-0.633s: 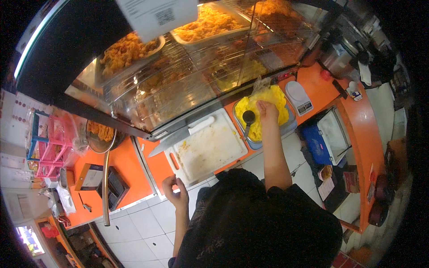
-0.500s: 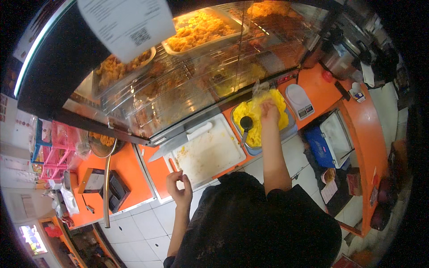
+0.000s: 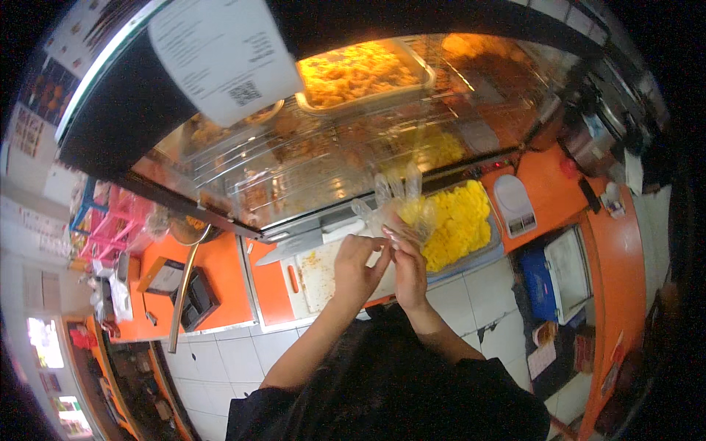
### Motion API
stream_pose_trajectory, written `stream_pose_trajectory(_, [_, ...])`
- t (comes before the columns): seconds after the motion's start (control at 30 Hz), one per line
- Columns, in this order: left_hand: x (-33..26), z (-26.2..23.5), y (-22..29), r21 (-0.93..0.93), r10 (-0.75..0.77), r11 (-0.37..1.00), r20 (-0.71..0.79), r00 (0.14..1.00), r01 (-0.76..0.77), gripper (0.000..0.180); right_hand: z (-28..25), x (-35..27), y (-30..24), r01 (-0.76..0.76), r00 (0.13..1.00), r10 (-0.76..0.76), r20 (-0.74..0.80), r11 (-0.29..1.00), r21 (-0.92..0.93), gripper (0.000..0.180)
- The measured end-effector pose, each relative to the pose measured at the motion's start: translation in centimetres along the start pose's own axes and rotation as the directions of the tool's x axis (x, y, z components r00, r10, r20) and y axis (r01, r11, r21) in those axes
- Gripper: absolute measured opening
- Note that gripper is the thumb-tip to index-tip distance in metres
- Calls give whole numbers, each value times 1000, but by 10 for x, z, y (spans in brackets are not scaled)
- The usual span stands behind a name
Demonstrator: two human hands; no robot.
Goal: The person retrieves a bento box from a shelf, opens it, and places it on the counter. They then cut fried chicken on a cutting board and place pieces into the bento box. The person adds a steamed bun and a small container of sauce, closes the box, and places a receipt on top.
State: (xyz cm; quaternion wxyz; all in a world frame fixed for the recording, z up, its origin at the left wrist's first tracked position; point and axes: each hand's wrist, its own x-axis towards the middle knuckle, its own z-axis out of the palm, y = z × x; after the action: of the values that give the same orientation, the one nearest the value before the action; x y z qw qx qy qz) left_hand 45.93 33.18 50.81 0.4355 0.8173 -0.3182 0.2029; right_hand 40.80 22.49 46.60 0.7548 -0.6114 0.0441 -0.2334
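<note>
- Over the white board [image 3: 323, 275], both hands meet at the centre of the view
- Left hand [image 3: 358, 266]: fingers curled, tips touching the lower edge of a clear plastic glove [image 3: 393, 209]; whether it pinches the film cannot be told
- Right hand [image 3: 409, 268]: fingers raised and closed on the glove, gripping it from below
- Glove: thin, see-through, its empty fingers standing up above both hands, in front of the yellow food
- Tray [image 3: 494, 246]: grey, just right of the hands, filled with yellow food [image 3: 456, 224]
- Board: on the orange counter [image 3: 220, 283], speckled with crumbs, partly under the left hand
- Knife [image 3: 290, 246]: broad blade, lying along the board's far edge
- Display case [image 3: 309, 162]: glass front, wire racks, fried food lit from inside
- Pan [image 3: 364, 73]: top shelf of the case, heaped with golden fried pieces
- Paper sheet [image 3: 220, 55]: white, hanging on the case's dark top
- Scale [image 3: 512, 202]: white, on the counter right of the tray
- Blue bin [image 3: 540, 283]: right, on the tiled floor
</note>
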Motion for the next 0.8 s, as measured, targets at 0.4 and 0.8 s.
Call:
stream_pose_trajectory(0.4, [-35,-5,13,-2,-50,999,185,982,51,14,-3,17,2,-459,858,482,177,567,684,61])
stream_pose_trajectory(0.8, [-50,-1,26,-151,-26,987,238,971,63,19,-31,19,19,-517,813,543,210,507,690,77])
